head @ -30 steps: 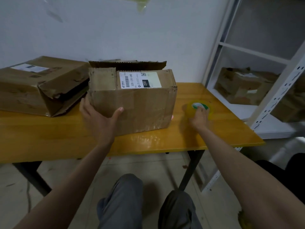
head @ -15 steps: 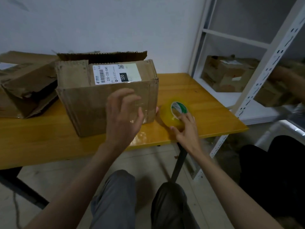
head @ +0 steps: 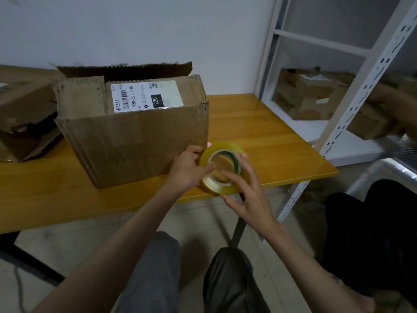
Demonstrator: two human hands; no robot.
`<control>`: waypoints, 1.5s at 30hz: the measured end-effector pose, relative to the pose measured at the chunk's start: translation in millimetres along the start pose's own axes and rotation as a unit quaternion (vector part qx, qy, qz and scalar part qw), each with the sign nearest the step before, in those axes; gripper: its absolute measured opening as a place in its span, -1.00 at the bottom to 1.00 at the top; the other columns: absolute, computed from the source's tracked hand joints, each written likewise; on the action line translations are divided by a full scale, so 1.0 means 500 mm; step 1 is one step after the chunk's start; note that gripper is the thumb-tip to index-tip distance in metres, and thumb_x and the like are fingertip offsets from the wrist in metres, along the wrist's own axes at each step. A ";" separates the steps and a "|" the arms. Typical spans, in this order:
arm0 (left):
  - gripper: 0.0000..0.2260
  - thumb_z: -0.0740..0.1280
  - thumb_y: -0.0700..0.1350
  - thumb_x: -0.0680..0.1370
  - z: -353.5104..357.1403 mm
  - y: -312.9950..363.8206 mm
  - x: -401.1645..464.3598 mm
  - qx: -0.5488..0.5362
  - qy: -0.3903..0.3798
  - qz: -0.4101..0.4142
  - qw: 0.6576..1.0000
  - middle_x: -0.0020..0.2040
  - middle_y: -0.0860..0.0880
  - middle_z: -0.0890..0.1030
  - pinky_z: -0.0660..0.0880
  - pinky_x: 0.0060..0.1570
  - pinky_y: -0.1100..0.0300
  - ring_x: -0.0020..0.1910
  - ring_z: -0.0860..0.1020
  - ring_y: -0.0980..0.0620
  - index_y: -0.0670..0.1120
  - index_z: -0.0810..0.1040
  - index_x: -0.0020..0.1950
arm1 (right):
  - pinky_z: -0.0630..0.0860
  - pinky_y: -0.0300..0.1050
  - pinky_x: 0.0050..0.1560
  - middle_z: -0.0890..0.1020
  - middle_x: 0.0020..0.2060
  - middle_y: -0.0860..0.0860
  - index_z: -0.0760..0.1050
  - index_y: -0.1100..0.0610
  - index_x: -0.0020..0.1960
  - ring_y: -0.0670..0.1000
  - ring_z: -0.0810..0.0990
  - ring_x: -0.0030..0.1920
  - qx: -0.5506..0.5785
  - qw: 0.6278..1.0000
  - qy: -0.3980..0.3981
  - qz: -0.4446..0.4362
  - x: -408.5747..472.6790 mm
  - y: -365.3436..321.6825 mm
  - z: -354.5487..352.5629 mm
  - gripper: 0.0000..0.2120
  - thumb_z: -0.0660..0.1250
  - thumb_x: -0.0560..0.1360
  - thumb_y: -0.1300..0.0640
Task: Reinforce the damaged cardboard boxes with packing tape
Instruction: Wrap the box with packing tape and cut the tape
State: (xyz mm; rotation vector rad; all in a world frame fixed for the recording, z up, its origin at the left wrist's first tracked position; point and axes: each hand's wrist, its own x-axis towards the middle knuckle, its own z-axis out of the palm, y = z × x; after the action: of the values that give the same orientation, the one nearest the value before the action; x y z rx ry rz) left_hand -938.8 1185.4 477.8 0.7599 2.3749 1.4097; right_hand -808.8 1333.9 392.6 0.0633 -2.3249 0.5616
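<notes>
A worn cardboard box (head: 135, 136) with a white shipping label and a torn back flap stands on the yellow wooden table (head: 259, 132). Just right of its front corner, over the table's near edge, a yellow roll of packing tape (head: 211, 184) is held on edge between both hands. My left hand (head: 188, 169) grips the roll's left side, thumb at the core. My right hand (head: 248, 193) holds the right side, fingertips curled over the rim and into the core. A second crushed box (head: 24, 114) lies at the far left.
A white metal shelf rack (head: 365, 91) stands right of the table with more cardboard boxes (head: 309, 96) on it. Another person's hand (head: 392, 102) reaches in at the right edge, dark-clothed legs (head: 370, 233) below it. My knees are under the table edge.
My right hand lifted the tape roll off the table and toward me. My left hand left the box's front face and took hold of the roll. The view shifted right.
</notes>
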 end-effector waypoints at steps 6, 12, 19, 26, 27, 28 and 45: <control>-0.44 0.62 -0.21 0.37 -0.010 -0.006 0.013 0.008 0.046 0.126 0.991 0.20 0.00 0.55 0.55 0.05 0.15 0.12 0.56 0.02 -0.02 0.51 0.31 | 0.43 -0.26 0.29 0.29 0.54 -0.12 0.04 -0.11 0.65 -0.27 0.36 0.41 0.277 0.911 0.027 0.304 0.069 -0.031 -0.052 -0.16 0.46 0.54 -0.07; -0.50 0.57 -0.24 0.44 -0.023 -0.020 0.016 0.037 0.034 0.206 0.977 0.24 0.07 0.45 0.55 0.17 0.19 0.25 0.52 0.07 -0.01 0.47 0.30 | 0.56 0.18 0.25 0.59 0.19 0.13 0.56 0.06 0.24 0.08 0.60 0.21 0.281 0.910 -0.041 0.302 0.088 -0.011 -0.069 -0.55 0.51 0.44 -0.10; -0.70 0.27 -0.40 0.58 -0.012 0.023 -0.016 0.085 0.078 0.340 0.933 0.09 0.00 0.55 0.41 0.04 0.45 0.05 0.53 0.19 -0.14 0.65 0.20 | 0.54 0.04 -0.03 0.56 -0.05 0.02 0.40 0.11 0.14 -0.06 0.57 -0.06 0.262 0.912 0.028 0.314 0.052 -0.048 -0.036 -0.53 0.58 0.42 -0.01; -0.80 0.35 -0.16 0.63 -0.003 0.049 -0.029 0.081 0.041 0.310 0.947 -0.09 0.19 0.56 0.43 -0.09 0.43 -0.07 0.56 0.27 -0.06 0.71 0.20 | 0.48 -0.25 -0.06 0.50 -0.10 -0.07 0.35 0.17 0.16 -0.27 0.50 -0.07 0.245 0.915 0.081 0.311 0.042 -0.086 -0.019 -0.47 0.61 0.41 0.05; -0.82 0.38 -0.15 0.62 -0.004 0.050 -0.032 0.076 0.051 0.305 0.948 -0.08 0.13 0.61 0.49 -0.09 0.37 -0.06 0.59 0.22 -0.05 0.72 0.16 | 0.43 -0.33 -0.11 0.47 -0.13 -0.13 0.34 0.16 0.14 -0.33 0.47 -0.11 0.235 0.919 0.082 0.306 0.040 -0.089 -0.018 -0.49 0.61 0.41 0.10; -0.84 0.39 -0.15 0.61 -0.006 0.052 -0.036 0.074 0.059 0.300 0.949 -0.07 0.07 0.65 0.55 -0.08 0.28 -0.04 0.61 0.17 -0.05 0.74 0.13 | 0.40 -0.36 -0.14 0.44 -0.15 -0.15 0.32 0.16 0.12 -0.36 0.45 -0.14 0.228 0.922 0.084 0.301 0.037 -0.092 -0.016 -0.49 0.61 0.41 0.12; -0.77 0.49 -0.35 0.45 -0.050 0.071 -0.034 0.024 0.013 0.155 0.987 -0.31 0.04 0.64 0.57 -0.15 0.20 -0.33 0.59 0.18 -0.12 0.58 0.01 | 0.44 -0.17 -0.31 0.49 -0.20 -0.09 0.29 0.15 0.12 -0.15 0.48 -0.28 0.164 0.945 0.100 0.266 0.040 -0.141 0.017 -0.40 0.62 0.36 -0.04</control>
State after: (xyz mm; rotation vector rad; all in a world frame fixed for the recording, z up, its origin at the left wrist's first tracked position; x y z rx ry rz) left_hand -926.4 1171.2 520.3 1.1739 2.3948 1.4885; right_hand -814.8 1269.2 427.3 -0.4601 -2.0202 1.1637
